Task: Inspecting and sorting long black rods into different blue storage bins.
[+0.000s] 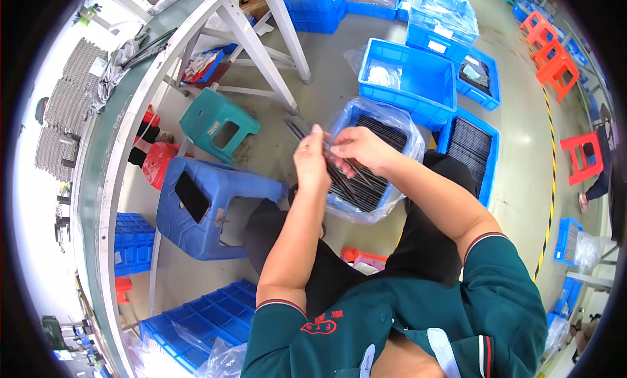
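Observation:
Both my hands are raised together over a blue bin (413,172) lined with clear plastic, which stands between my knees. Many thin dark sticks (382,133) lie in rows inside it. My left hand (312,161) is closed around a small bundle of similar thin dark sticks (297,128), whose ends poke out beyond the fingers on both sides. Close against it, my right hand (359,149) has its fingers bent and pinched at the same bundle. Its fingertips partly cover the sticks, so their exact number is hidden.
A blue stool (228,182) with a black phone (192,197) stands at my left, a green stool (215,123) beyond it. An open blue crate (408,74) and a crate of dark sticks (469,143) are ahead right. A long workbench (108,162) runs along the left.

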Demonstrator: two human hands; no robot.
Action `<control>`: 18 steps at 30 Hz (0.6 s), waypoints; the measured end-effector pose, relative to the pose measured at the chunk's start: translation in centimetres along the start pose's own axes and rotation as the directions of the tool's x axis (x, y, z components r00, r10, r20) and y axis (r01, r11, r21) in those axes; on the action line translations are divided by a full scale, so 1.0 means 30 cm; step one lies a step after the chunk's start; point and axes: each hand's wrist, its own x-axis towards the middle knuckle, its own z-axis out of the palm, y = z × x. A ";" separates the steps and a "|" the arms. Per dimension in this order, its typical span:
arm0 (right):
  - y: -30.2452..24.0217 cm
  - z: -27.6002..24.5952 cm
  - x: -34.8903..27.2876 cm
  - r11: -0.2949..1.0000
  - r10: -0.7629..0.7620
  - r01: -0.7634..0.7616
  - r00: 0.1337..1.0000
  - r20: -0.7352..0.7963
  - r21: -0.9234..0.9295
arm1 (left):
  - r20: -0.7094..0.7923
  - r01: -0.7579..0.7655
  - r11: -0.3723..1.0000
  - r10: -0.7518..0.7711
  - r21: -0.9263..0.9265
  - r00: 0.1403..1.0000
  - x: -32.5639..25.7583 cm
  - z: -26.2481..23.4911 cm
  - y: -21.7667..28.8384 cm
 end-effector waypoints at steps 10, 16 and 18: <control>-0.092 -0.093 0.033 0.972 -0.056 0.030 0.993 -0.106 -0.235 | 0.234 0.192 0.979 -0.202 0.065 0.951 -0.033 0.023 -0.012; -0.090 -0.154 0.119 0.976 -0.218 0.204 0.901 -0.374 -0.078 | 0.338 0.401 0.892 -0.450 0.207 0.827 -0.078 0.041 0.004; -0.144 -0.341 0.164 0.948 -0.116 0.269 0.789 -0.603 0.170 | 0.480 0.475 0.866 -0.488 0.159 0.729 -0.090 0.055 -0.014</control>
